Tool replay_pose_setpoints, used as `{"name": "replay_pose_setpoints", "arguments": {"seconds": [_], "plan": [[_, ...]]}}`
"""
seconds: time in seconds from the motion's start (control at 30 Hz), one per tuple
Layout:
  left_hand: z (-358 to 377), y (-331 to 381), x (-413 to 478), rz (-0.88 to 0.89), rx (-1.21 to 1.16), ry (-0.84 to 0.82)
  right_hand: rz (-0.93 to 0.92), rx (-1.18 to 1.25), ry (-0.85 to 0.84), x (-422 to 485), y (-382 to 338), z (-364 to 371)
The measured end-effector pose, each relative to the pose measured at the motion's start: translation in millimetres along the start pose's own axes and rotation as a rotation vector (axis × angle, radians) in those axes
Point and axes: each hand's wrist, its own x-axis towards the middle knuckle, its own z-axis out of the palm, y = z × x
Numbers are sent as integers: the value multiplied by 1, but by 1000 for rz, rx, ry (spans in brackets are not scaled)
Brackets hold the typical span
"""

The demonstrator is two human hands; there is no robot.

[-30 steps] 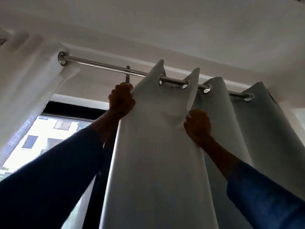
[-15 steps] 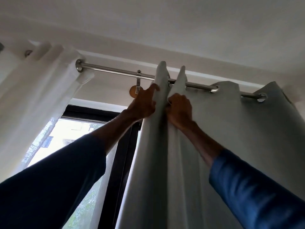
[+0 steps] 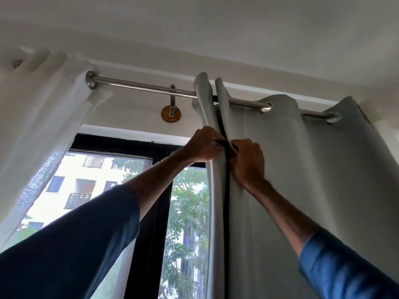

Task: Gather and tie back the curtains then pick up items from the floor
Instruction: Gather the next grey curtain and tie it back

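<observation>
My left hand (image 3: 204, 145) and right hand (image 3: 248, 160) both clench folds of the grey curtain (image 3: 280, 169) together, just below the rod (image 3: 140, 86); the white curtain (image 3: 43, 115) hangs at left.

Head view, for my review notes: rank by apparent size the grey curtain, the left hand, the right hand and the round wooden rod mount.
Largest: grey curtain, by far.
Next: left hand and right hand, which look about equal, so unranked.
Smallest: round wooden rod mount.
</observation>
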Motion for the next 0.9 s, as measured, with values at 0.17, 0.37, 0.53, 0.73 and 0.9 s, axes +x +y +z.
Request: {"name": "replay_pose_setpoints", "arguments": {"seconds": [0.17, 0.37, 0.53, 0.73, 0.9], "plan": [[14, 15, -1, -180, -122, -38, -54, -64, 38, -9, 1, -3], [32, 18, -3, -394, -344, 85, -131, -100, 22, -33, -10, -2], [39, 8, -12, -393, -134, 228, -171, -192, -160, -68, -19, -7], [47, -3, -27, -464, -21, 54, -254, -147, -192, -100, -18, -3], [53, -4, -39, -376, 81, 48, -259, 120, -403, -112, 4, -19]]}}
